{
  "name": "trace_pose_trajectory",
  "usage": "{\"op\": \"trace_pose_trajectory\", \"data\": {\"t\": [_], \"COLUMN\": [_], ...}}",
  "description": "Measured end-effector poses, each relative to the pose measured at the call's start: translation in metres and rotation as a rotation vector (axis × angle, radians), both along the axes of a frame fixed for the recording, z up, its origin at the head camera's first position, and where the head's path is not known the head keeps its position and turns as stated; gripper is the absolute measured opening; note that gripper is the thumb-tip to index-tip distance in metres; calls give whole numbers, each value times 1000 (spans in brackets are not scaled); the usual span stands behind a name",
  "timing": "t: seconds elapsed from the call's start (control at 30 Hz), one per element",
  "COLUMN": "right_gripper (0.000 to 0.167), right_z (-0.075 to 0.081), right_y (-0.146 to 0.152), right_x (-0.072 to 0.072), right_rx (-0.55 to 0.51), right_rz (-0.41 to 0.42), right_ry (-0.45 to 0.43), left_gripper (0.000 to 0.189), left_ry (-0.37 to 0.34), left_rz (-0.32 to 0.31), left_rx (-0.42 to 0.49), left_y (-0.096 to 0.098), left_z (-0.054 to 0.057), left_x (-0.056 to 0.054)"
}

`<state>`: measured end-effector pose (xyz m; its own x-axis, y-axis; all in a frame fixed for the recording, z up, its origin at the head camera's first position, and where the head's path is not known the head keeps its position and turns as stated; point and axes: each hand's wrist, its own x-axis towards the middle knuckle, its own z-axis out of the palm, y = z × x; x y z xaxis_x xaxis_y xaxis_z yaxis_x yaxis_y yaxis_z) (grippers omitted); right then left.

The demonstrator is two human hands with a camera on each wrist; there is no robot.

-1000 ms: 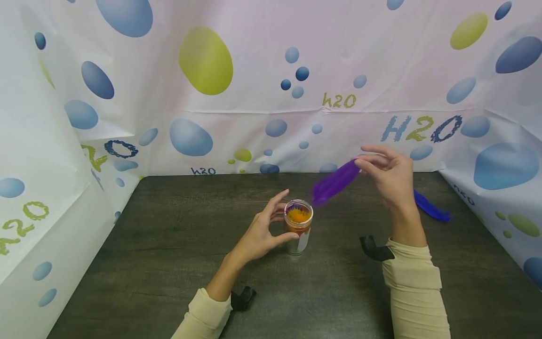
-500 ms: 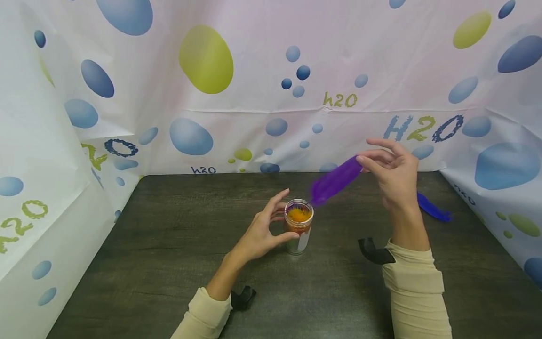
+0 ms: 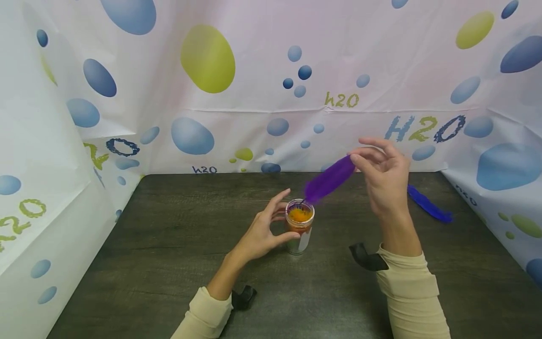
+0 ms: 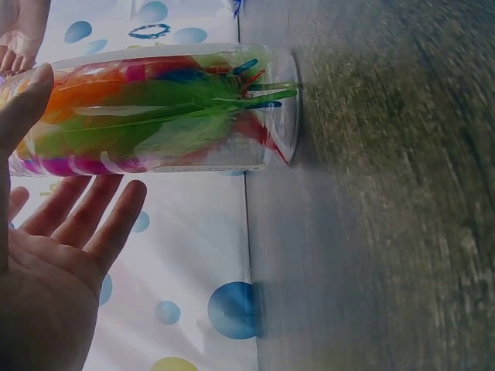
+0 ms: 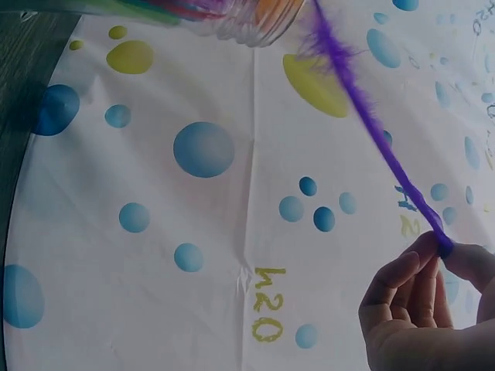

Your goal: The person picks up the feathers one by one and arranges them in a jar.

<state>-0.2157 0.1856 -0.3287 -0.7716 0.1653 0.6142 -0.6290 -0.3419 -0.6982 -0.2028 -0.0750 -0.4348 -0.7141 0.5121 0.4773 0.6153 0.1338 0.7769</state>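
Observation:
A clear glass jar stands upright on the table, packed with coloured feathers. Green, orange and red feathers show through its wall in the left wrist view, quills toward the base. My left hand holds the jar from the left, thumb at the front and fingers behind. Between thumb and fingertips, my right hand pinches a purple feather by its tip. The feather slants down to the left, its quill end at the jar's open mouth. In the right wrist view the purple feather passes close by the threaded rim.
A blue feather lies on the dark wooden table, to the right behind my right wrist. White sheeting with blue and green spots rises behind the table and along both sides. Black curved mounts stick out from both wrists.
My right hand drew back slightly to the right, then moved left, bringing the purple feather's quill end over the jar's mouth. The left hand and jar have stayed in place.

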Motion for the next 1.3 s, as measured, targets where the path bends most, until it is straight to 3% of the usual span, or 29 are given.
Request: {"op": "trace_pose_trajectory", "data": {"t": [0.4,0.57,0.87,1.13,1.3], "right_gripper": [23,30,29,28,28], "right_z": [1,1,-2,-3,-3], "right_y": [-2,-3,-4,-4,-5], "right_x": [4,5,2,1,0], "right_rx": [62,143,210,252,288], "right_rz": [24,29,-6,-91,-44], "right_ry": [53,38,66,116,133], "left_gripper": [97,98,97,97,97], "left_ry": [-14,-15,-25,-15,-19], "left_rz": [9,6,8,7,7], "left_rx": [-8,-2,-6,-5,-2], "left_y": [0,0,1,1,1], "left_z": [1,1,1,1,1], "left_x": [1,1,1,1,1]}}
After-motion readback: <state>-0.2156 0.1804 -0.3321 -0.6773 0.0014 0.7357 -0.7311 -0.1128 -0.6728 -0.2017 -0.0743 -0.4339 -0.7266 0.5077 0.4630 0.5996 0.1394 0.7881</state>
